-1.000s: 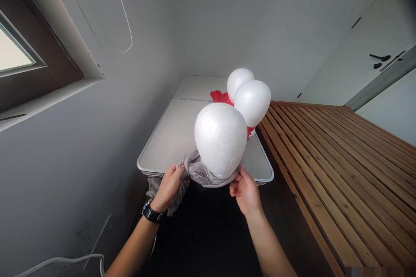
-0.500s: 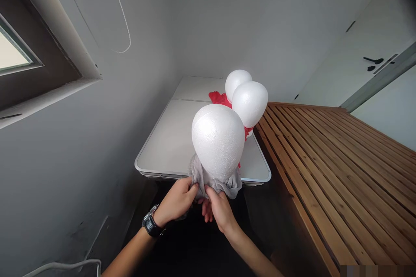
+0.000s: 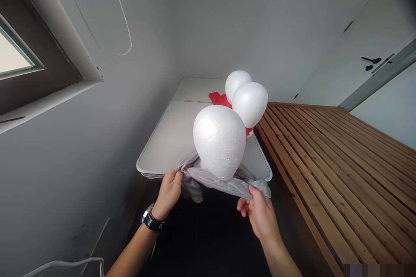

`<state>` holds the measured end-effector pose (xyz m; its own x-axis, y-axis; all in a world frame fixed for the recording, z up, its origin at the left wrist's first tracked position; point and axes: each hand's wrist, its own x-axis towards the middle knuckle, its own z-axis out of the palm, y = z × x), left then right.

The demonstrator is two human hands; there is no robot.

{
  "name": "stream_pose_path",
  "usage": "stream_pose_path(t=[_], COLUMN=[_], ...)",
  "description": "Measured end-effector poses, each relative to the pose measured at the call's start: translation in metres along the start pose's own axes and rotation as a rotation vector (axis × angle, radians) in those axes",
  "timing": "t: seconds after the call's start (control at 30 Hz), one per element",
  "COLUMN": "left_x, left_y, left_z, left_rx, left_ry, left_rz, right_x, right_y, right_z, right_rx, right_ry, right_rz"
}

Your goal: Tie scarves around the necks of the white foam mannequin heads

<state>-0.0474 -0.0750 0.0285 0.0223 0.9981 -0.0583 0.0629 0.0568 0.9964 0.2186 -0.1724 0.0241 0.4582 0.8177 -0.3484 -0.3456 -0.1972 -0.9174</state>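
Note:
A white foam mannequin head (image 3: 219, 140) stands at the near edge of the table, with a grey scarf (image 3: 224, 181) looped around its lower part. My left hand (image 3: 169, 188) pinches the scarf to the left of the head, where a loose end hangs below the table edge. On the right, my right hand (image 3: 260, 212) grips the other side between thumb and fingers, its lower fingers loosely curled. The scarf is stretched across the front of the head between both hands. The base of the head is hidden by the fabric.
Two more white foam heads, a nearer one (image 3: 250, 104) and a farther one (image 3: 238, 84), stand behind, with red cloth (image 3: 219, 99) about them. They share the white folding table (image 3: 162, 138). A slatted wooden bench (image 3: 325, 160) lies along the right, a wall on the left.
My hands have moved apart, left hand leftward and right hand rightward. The scarf, bunched in front of the head before, is now drawn out wide.

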Motion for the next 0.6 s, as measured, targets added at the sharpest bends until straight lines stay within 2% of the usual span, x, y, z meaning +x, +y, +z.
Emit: stream_pose_path(t=[0.23, 0.3, 0.4, 0.5, 0.6], left_x=[0.031, 0.034, 0.031, 0.036, 0.064], left_y=[0.0, 0.001, 0.0, 0.003, 0.02], left_z=[-0.023, -0.028, -0.032, -0.032, -0.032], left_rx=[-0.23, -0.249, -0.227, -0.308, -0.474], left_ry=[0.05, 0.088, 0.062, 0.032, -0.011], left_rz=[-0.095, -0.139, -0.197, -0.25, -0.304], right_x=[0.026, 0.032, 0.037, 0.046, 0.066], right_y=[-0.034, -0.039, -0.044, -0.048, -0.063], right_z=[-0.035, -0.045, -0.058, -0.062, -0.05], right_rx=[0.21, 0.269, 0.33, 0.247, 0.057], right_ry=[-0.117, -0.115, -0.159, -0.313, -0.423], right_rz=[-0.006, 0.043, 0.17, 0.258, 0.236])
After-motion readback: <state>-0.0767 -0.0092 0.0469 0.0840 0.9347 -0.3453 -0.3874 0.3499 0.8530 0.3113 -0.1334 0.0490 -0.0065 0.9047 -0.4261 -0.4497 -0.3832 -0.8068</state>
